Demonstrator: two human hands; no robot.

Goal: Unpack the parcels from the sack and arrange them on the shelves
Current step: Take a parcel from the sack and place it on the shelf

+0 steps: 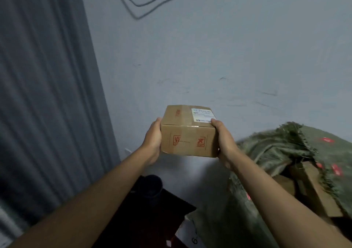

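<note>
A person holds a small cardboard parcel (187,133) out in front at arm's length, raised in the air before a pale wall (209,57). The left hand (153,140) clasps the parcel's left side with the thumb on the upper edge, and the right hand (224,140) clasps its right side with the thumb lying on the top near a white shipping label (203,115); the parcel sits squarely between the two hands, tilted so that its top and front face both show. The label's print is too blurred to read. Red handling symbols are stamped on the front face, and a red mark runs along the top, none of it legible. To the lower right a green woven sack (285,152) stands open, with red markings on its cloth and more brown boxes (312,186) showing inside its mouth. A grey curtain (43,95) hangs at the left, and a dark round container (152,188) stands on the floor below the arms.
</note>
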